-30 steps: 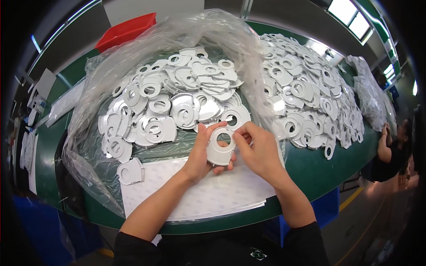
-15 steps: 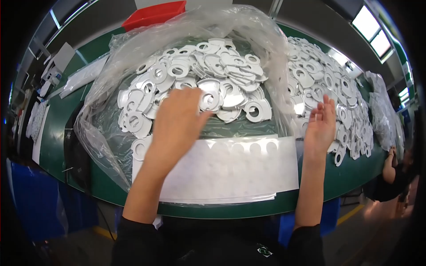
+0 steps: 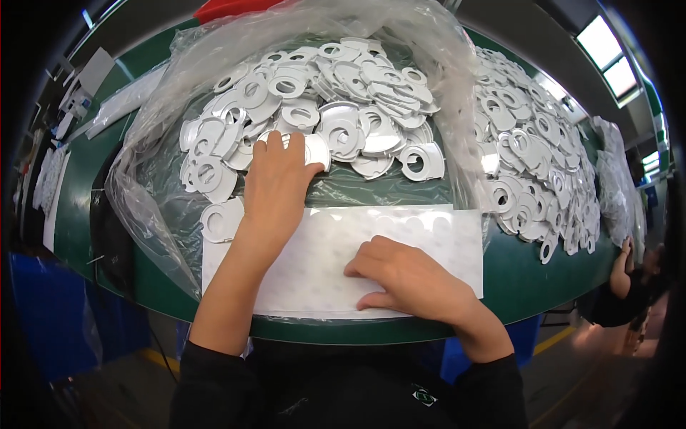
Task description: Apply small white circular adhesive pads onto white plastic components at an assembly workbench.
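My left hand [image 3: 275, 186] is at the near edge of a heap of white plastic parts [image 3: 341, 132], flat pieces with a round hole in each. Its fingers and thumb close on one such part [image 3: 318, 151], partly hidden under the fingers. Over a white sheet [image 3: 329, 250] with faint rows of round marks hovers my right hand [image 3: 414, 279]. Its fingers are bent, with the thumb held apart and nothing between them. One loose part [image 3: 220, 220] lies at the sheet's upper left corner.
Clear plastic film [image 3: 153, 207] surrounds the heap on the green table [image 3: 78, 214]. To the right is a second large pile of similar parts [image 3: 543, 171]. A red bin [image 3: 232, 8] sits at the back. Another person's arm [image 3: 620, 275] shows at far right.
My right hand has moved left and inward, from beside the right-hand pile to above the white sheet. My left hand has settled onto a part at the heap's near edge.
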`<act>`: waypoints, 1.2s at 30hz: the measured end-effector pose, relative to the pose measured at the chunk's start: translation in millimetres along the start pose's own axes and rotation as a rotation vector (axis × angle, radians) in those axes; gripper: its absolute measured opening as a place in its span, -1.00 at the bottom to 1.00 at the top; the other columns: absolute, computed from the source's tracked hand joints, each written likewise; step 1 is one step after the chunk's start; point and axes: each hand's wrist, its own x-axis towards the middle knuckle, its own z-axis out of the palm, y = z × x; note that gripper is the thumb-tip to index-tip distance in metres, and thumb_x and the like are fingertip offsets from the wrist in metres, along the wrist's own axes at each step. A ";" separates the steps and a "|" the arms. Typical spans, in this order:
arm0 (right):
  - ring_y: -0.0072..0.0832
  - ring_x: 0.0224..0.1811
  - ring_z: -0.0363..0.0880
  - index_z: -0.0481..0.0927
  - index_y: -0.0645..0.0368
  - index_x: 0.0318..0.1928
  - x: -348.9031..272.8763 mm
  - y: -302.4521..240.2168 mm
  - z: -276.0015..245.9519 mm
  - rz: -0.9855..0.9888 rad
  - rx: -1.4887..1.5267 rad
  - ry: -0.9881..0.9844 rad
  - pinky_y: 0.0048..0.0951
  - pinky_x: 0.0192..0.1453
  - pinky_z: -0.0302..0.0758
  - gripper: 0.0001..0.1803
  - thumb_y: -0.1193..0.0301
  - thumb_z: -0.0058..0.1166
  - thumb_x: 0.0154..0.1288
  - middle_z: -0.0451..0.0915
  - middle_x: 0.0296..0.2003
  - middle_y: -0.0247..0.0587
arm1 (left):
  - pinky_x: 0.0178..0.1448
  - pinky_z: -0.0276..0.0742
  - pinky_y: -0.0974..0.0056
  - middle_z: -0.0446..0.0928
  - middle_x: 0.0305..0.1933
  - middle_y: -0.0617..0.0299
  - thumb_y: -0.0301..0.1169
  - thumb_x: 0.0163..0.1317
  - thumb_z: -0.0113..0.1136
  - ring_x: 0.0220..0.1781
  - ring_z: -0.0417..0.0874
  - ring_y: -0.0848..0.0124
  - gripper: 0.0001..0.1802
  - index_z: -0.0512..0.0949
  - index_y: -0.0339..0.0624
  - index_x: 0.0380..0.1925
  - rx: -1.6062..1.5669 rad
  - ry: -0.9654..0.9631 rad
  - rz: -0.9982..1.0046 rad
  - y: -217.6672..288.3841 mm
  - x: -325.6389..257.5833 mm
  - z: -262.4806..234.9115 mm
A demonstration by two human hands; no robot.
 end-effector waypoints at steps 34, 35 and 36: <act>-0.18 -0.03 0.36 0.46 0.16 -0.22 -1.1 -2.1 -2.0 0.027 0.088 -0.073 -0.29 0.06 0.36 -0.61 0.62 0.26 -0.13 0.40 -0.20 -0.18 | -0.21 0.44 0.27 0.38 0.18 -0.15 0.13 0.42 -0.57 0.05 0.51 0.13 -0.36 0.45 -0.08 -0.31 -2.386 -0.817 -0.680 51.9 -14.5 44.2; -0.18 -0.03 0.36 0.46 0.16 -0.22 -3.2 -0.6 -1.6 0.032 0.080 -0.060 -0.29 0.06 0.36 -0.61 0.62 0.26 -0.13 0.40 -0.20 -0.18 | -0.23 0.42 0.28 0.38 0.19 -0.16 0.10 0.44 -0.59 0.02 0.52 0.14 -0.37 0.44 -0.07 -0.30 -2.393 -0.829 -0.654 51.4 -13.8 44.3; -0.19 -0.05 0.38 0.46 0.16 -0.21 -4.0 0.5 -0.8 0.008 0.077 -0.071 -0.29 0.02 0.37 -0.64 0.60 0.24 -0.08 0.41 -0.22 -0.18 | -0.23 0.42 0.28 0.38 0.19 -0.16 0.09 0.44 -0.59 0.00 0.53 0.14 -0.38 0.43 -0.07 -0.30 -2.382 -0.847 -0.627 49.4 -12.8 44.5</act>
